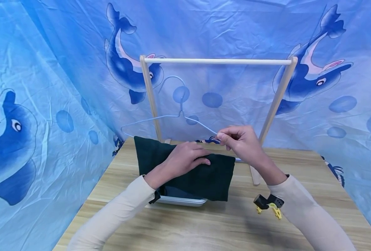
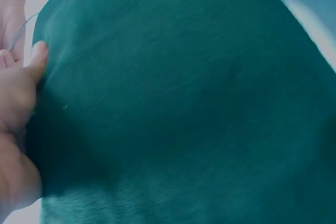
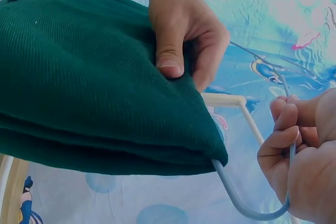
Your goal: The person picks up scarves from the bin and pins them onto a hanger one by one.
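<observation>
A dark green folded cloth (image 1: 201, 177) with a fine ribbed weave hangs over the lower bar of a pale blue wire hanger (image 1: 180, 106). My left hand (image 1: 185, 158) grips the cloth's top fold, thumb on the near face; in the right wrist view its fingers go behind the fold. My right hand (image 1: 243, 144) pinches the hanger's right sloping arm near its end, and the right wrist view has its fingers curled round the wire (image 3: 229, 190). The hook points up. Green cloth (image 2: 173, 93) fills most of the left wrist view.
A white tray (image 1: 182, 201) stands on the wood-grain table (image 1: 185, 233), partly hidden under the cloth. Behind the hanger stands a rack with a white rail (image 1: 216, 61) and wooden posts (image 1: 276, 101). A blue dolphin-print curtain (image 1: 229, 31) surrounds the table.
</observation>
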`<state>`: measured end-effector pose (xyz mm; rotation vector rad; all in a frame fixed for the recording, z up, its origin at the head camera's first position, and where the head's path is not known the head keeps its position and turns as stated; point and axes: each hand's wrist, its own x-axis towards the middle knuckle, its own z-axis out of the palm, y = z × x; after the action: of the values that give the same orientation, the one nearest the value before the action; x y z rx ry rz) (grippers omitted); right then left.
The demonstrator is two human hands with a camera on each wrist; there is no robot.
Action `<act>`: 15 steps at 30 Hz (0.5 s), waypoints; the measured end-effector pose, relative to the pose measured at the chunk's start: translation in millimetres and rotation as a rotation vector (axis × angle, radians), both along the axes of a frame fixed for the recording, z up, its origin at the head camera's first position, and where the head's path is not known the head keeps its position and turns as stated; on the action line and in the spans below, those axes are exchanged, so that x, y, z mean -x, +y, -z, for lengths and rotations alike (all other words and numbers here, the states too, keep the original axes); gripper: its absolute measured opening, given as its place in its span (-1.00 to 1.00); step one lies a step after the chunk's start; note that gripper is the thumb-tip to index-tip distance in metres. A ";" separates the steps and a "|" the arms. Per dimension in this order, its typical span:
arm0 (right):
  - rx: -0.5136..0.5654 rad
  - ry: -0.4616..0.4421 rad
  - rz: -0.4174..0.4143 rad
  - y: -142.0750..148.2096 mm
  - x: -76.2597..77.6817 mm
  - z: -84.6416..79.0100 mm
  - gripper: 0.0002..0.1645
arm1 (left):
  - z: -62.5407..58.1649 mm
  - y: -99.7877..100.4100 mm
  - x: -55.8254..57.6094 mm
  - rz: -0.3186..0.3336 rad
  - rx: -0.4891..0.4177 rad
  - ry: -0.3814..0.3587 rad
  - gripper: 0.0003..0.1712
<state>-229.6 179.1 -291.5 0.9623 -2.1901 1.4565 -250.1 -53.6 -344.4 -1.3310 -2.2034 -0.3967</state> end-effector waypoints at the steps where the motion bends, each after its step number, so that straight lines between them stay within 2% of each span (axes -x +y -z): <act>1: -0.001 0.003 -0.001 0.3 0.0 -0.2 -0.82 | 0.8 0.0 -0.2 0.004 -0.009 0.033 -0.69; 4: -0.002 0.006 0.001 1.8 0.1 -1.3 -0.82 | 2.7 0.0 -0.6 0.018 -0.035 0.117 -0.67; 6: -0.003 0.004 0.004 2.8 0.4 -2.2 -0.82 | 2.5 0.0 -0.5 0.038 -0.053 0.126 -0.66; 9: -0.004 -0.001 0.011 3.8 1.2 -3.1 -0.82 | 0.7 -1.6 0.6 0.063 -0.067 0.068 -0.66; 11: -0.006 -0.007 0.023 4.1 2.1 -3.3 -0.82 | -1.6 -4.5 0.5 0.058 -0.068 0.014 -0.66; 15: 0.000 -0.028 0.046 4.8 4.1 -2.9 -0.83 | -4.5 -13.5 -0.2 -0.026 -0.029 -0.039 -0.66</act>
<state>-233.8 183.9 -288.6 0.8912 -2.2167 1.4576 -249.9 -67.1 -339.9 -1.2888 -2.2359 -0.4467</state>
